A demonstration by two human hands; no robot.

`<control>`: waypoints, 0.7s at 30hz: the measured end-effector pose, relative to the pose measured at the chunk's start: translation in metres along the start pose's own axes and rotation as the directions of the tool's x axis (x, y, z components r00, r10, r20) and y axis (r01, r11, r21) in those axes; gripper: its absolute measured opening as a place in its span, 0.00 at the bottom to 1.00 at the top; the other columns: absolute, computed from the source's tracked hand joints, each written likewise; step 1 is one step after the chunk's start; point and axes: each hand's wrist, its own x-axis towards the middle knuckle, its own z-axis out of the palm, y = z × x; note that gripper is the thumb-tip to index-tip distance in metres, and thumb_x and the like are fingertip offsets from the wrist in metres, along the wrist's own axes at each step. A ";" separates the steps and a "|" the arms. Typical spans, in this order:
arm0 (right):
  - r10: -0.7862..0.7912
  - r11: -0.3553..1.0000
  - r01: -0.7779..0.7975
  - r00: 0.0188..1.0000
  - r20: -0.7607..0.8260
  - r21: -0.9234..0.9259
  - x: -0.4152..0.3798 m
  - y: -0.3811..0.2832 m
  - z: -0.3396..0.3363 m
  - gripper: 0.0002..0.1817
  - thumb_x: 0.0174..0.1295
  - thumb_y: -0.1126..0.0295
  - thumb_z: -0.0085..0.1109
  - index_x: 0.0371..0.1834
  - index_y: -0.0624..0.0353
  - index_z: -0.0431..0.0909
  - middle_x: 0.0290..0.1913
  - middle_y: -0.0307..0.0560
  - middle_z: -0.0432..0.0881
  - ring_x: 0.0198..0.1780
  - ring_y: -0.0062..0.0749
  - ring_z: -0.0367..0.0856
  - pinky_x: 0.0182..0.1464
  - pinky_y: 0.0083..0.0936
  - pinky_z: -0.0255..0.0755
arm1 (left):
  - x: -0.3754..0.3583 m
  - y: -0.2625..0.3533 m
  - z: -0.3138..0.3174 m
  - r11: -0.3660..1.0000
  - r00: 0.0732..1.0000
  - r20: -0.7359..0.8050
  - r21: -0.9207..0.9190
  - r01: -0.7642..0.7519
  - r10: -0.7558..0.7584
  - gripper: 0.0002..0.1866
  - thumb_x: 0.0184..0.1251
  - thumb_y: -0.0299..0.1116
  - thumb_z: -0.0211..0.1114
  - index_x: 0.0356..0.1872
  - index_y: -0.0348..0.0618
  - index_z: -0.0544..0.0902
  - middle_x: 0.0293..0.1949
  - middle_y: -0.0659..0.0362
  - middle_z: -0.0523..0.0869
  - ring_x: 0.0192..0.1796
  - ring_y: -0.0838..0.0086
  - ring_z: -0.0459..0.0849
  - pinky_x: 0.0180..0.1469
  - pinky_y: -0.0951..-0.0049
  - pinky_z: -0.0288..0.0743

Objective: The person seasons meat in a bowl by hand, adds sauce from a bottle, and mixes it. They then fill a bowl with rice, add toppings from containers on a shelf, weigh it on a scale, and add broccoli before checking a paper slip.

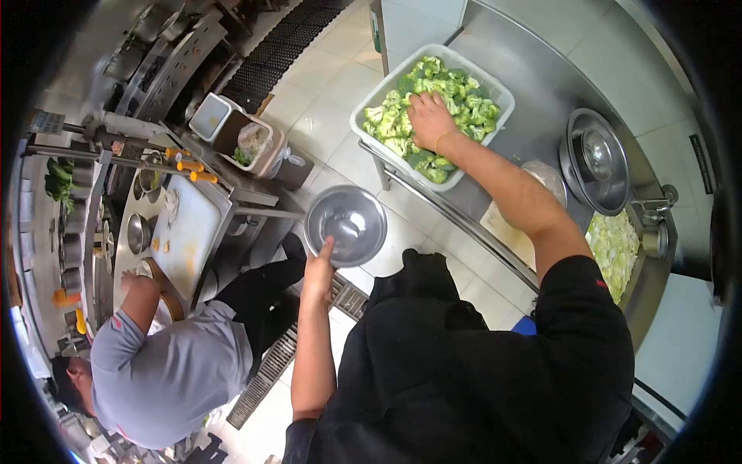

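My left hand grips the rim of a round metal bowl, thumb over the inner edge. The bowl has nothing in it but reflections and hangs over the tiled floor. Reaching into a white plastic basket, my right hand is curled down on a heap of green broccoli florets. Its fingertips are partly hidden among the florets. The basket rests on the metal counter, at its front left corner.
Nested metal bowls stand on the right of the counter beside a tap. Chopped pale cabbage lies in the sink area. At left, a co-worker in a grey shirt bends over a bench with a white cutting board. Bins stand behind.
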 end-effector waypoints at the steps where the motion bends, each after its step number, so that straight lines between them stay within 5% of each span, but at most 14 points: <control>1: -0.010 0.999 0.009 0.999 -0.036 -0.036 0.004 0.001 0.011 0.28 0.48 0.59 0.76 0.53 0.60 0.84 0.67 0.50 0.73 0.70 0.46 0.68 0.77 0.49 0.57 | -0.001 0.013 0.013 1.000 1.000 0.007 -0.021 0.015 -0.015 0.32 0.81 0.43 0.58 0.75 0.32 0.64 0.67 0.44 0.78 0.68 0.59 0.79 0.70 0.56 0.70; 6: -0.124 0.990 0.116 0.986 -0.111 -0.082 -0.008 0.017 0.016 0.23 0.51 0.57 0.75 0.46 0.61 0.87 0.70 0.51 0.72 0.77 0.47 0.61 0.81 0.55 0.49 | 0.011 0.029 0.043 0.995 0.999 0.031 -0.093 0.029 -0.026 0.30 0.82 0.42 0.56 0.75 0.33 0.64 0.67 0.43 0.78 0.65 0.59 0.81 0.66 0.55 0.75; 7: -0.105 0.992 0.106 0.994 0.017 -0.075 -0.013 0.020 0.003 0.21 0.54 0.56 0.74 0.47 0.58 0.87 0.72 0.49 0.71 0.79 0.47 0.59 0.82 0.55 0.47 | 0.012 0.033 0.048 0.994 0.999 0.040 -0.101 0.041 -0.037 0.30 0.82 0.42 0.55 0.75 0.34 0.64 0.68 0.44 0.77 0.65 0.60 0.82 0.64 0.56 0.76; 10: -0.188 0.982 0.186 0.978 -0.095 -0.025 -0.022 0.035 -0.003 0.19 0.57 0.57 0.72 0.48 0.55 0.88 0.74 0.48 0.70 0.79 0.47 0.58 0.82 0.56 0.46 | 0.021 0.035 0.060 0.991 0.994 0.060 -0.094 0.098 -0.092 0.29 0.83 0.45 0.53 0.74 0.35 0.66 0.65 0.46 0.79 0.60 0.61 0.85 0.58 0.58 0.82; 14: -0.089 0.981 0.104 0.991 -0.097 0.162 -0.032 0.031 -0.016 0.19 0.59 0.55 0.71 0.47 0.55 0.88 0.76 0.51 0.68 0.80 0.50 0.56 0.82 0.57 0.44 | 0.038 0.027 0.078 0.977 0.987 0.086 -0.152 0.148 -0.136 0.30 0.83 0.50 0.51 0.73 0.36 0.65 0.61 0.47 0.82 0.56 0.62 0.87 0.53 0.60 0.86; 17: -0.106 0.985 0.100 0.994 0.033 0.143 -0.030 0.017 -0.020 0.26 0.56 0.51 0.73 0.52 0.57 0.86 0.75 0.57 0.68 0.81 0.52 0.56 0.81 0.58 0.43 | 0.045 0.022 0.088 0.982 0.990 0.080 -0.136 0.129 -0.119 0.31 0.83 0.51 0.52 0.74 0.40 0.63 0.60 0.49 0.83 0.55 0.63 0.87 0.51 0.60 0.86; 21: -0.125 0.985 0.135 0.987 -0.100 0.110 -0.019 0.014 0.011 0.40 0.50 0.49 0.77 0.66 0.55 0.77 0.70 0.57 0.73 0.78 0.50 0.61 0.81 0.60 0.43 | 0.044 0.014 0.096 0.988 0.993 0.075 -0.122 0.096 -0.087 0.31 0.83 0.51 0.53 0.68 0.31 0.69 0.59 0.47 0.84 0.55 0.62 0.88 0.52 0.60 0.87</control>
